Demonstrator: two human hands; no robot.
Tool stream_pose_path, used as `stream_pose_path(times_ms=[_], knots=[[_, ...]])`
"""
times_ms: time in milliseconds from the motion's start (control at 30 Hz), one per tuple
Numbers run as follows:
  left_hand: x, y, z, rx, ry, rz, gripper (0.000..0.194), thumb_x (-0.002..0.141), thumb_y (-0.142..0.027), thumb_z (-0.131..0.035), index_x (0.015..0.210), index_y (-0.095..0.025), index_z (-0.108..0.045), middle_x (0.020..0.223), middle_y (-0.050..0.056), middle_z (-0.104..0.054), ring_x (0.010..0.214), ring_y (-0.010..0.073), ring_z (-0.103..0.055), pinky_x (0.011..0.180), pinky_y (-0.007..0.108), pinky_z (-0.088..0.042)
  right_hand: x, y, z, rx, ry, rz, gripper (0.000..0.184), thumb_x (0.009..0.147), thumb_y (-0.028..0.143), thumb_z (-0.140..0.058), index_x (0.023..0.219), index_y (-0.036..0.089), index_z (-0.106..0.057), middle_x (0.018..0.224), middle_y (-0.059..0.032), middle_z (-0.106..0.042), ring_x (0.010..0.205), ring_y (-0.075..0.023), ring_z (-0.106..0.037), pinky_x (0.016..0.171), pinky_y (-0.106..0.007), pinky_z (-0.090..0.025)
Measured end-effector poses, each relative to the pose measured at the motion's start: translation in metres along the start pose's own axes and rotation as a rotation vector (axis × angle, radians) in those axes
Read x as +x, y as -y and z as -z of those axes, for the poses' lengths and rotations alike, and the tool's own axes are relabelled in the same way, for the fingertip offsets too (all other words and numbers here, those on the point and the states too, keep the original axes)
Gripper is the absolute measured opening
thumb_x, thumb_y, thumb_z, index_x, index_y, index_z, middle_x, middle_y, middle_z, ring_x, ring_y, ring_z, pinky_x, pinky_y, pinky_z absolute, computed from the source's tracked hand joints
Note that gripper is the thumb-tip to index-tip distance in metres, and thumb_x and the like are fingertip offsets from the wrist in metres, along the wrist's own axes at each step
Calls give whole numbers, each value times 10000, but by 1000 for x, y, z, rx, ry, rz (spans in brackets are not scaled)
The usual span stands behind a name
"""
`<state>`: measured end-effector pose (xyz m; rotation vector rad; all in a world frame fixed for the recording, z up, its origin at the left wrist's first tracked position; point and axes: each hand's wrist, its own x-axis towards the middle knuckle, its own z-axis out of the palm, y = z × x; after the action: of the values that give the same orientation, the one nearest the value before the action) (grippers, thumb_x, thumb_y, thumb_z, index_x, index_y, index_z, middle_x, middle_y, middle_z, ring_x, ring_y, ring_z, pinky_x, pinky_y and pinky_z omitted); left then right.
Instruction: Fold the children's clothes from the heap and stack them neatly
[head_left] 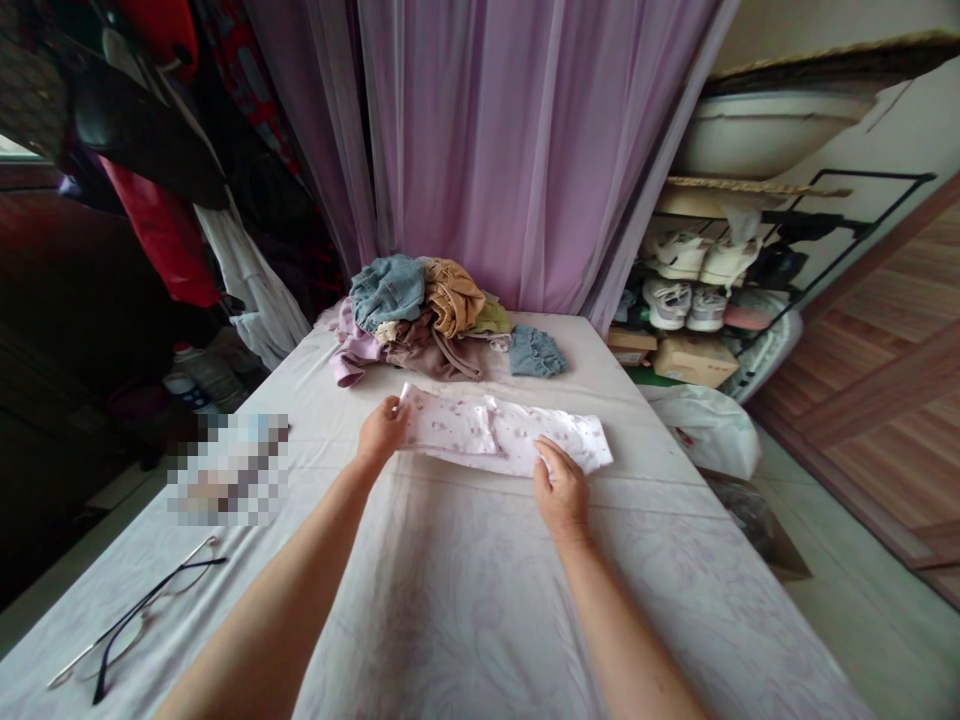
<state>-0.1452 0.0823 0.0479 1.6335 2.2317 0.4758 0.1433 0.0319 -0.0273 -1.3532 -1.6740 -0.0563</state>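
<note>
A pale pink garment [517,430] with a small print lies folded into a long strip across the table; I cannot tell its exact kind. One layer is doubled over its left half. My left hand [382,430] pinches the strip's left end, fingers closed on the cloth. Over the right half, my right hand [561,485] touches the near edge with its fingers extended and slightly bent, thumb apart. Just beyond the strip sits a heap of crumpled clothes [442,345], with a blue-grey ruffled piece [536,352] at its right side.
Eyeglasses [139,610] and a blurred-out object [232,465] lie on the cloth-covered table [450,610] at left. A purple curtain [480,150] hangs behind. Shoes [679,300] and a white basin [765,130] fill a rack at right. Bags and clothes hang at left.
</note>
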Motion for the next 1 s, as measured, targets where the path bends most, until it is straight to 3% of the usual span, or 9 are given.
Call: stream_pose_path(times_ms=[167, 300, 433, 533, 667, 833, 1000], knots=[[4, 49, 19, 66, 4, 78, 329, 941, -411, -397, 1113, -232, -613, 992, 67, -748, 922, 233, -689, 691, 267, -447, -7, 9, 1, -58, 69, 84, 340, 908, 209, -426, 1090, 195, -713, 1112, -106, -721, 1063, -220, -652, 959, -399, -510], [4, 66, 23, 120, -23, 112, 356, 936, -446, -399, 1132, -233, -607, 1039, 78, -739, 947, 246, -685, 723, 286, -470, -11, 24, 2, -104, 130, 151, 327, 919, 182, -429, 1084, 207, -709, 1130, -88, -718, 1066, -205, -644, 965, -381, -487], [0, 68, 19, 174, -155, 50, 389, 938, -371, -407, 1265, -218, -553, 1205, 106, -679, 1044, 258, -653, 826, 340, -497, -13, 40, -3, -125, 185, 198, 309, 928, 176, -431, 1073, 202, -702, 1134, -79, -715, 1080, -196, -628, 976, -362, -457], [-6, 63, 8, 248, -244, -204, 429, 949, -337, -392, 1321, -182, -541, 1396, 125, -559, 1271, 286, -517, 1039, 414, -409, -10, 52, -12, -132, 238, 181, 314, 926, 179, -430, 1095, 201, -695, 1168, -77, -700, 1111, -202, -607, 997, -362, -432], [-16, 53, -9, 326, -143, -468, 480, 963, -393, -391, 1382, -190, -508, 1506, 109, -444, 1424, 306, -330, 1164, 515, -241, 3, 71, -27, -157, 355, 119, 309, 927, 211, -446, 1136, 209, -673, 1221, -80, -674, 1143, -214, -580, 994, -369, -407], [-20, 50, -18, 336, -61, -472, 525, 963, -482, -391, 1422, -237, -464, 1519, 85, -432, 1420, 289, -343, 1154, 526, -263, 24, 92, -41, -259, 519, -41, 247, 946, 299, -461, 956, 222, -696, 998, -72, -712, 980, -223, -604, 867, -340, -420], [-20, 54, -18, 272, -93, -499, 492, 969, -472, -388, 1368, -217, -522, 1486, 91, -476, 1398, 292, -381, 1145, 530, -282, 38, 105, -53, -366, 541, -183, 322, 941, 425, -469, 915, 206, -704, 1004, -112, -689, 1003, -247, -594, 847, -346, -411]])
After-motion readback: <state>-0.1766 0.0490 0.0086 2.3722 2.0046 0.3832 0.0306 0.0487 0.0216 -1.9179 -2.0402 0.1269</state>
